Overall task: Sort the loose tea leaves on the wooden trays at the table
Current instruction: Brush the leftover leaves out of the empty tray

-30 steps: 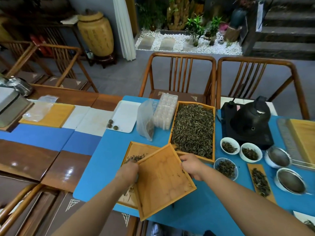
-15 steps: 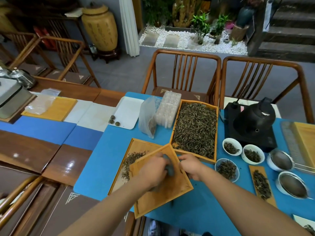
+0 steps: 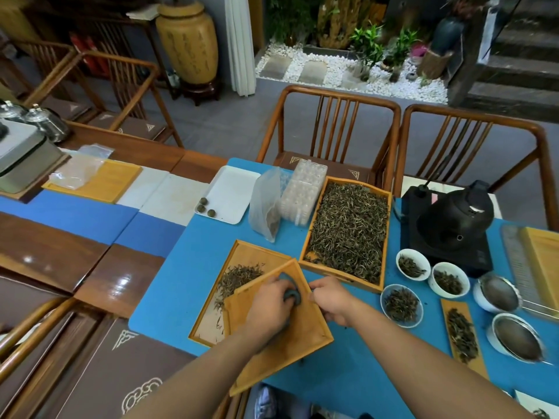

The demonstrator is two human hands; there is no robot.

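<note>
An empty wooden tray (image 3: 290, 349) lies tilted across a second wooden tray (image 3: 208, 328) near the table's front edge. A small pile of loose tea leaves (image 3: 239, 275) sits in the second tray, just left of the tilted tray's upper edge. My left hand (image 3: 269, 303) rests on the tilted tray, its fingers curled on a small dark round object (image 3: 294, 295). My right hand (image 3: 331, 299) grips the tilted tray's right rim. Behind them stands a large wooden tray (image 3: 338, 276) full of tea leaves (image 3: 348, 231).
Two white cups (image 3: 413, 264) and a glass bowl (image 3: 400, 305) of tea, a narrow wooden dish (image 3: 462, 337) and strainers (image 3: 517, 340) crowd the right. A black kettle (image 3: 453, 222), a plastic bag (image 3: 266, 204), a clear mould box (image 3: 304, 195) and a white tray (image 3: 228, 195) stand behind.
The tilted tray has come down lower over the second tray, where more leaves now show. My left hand moved from the tray's left edge onto its surface, on the dark object.
</note>
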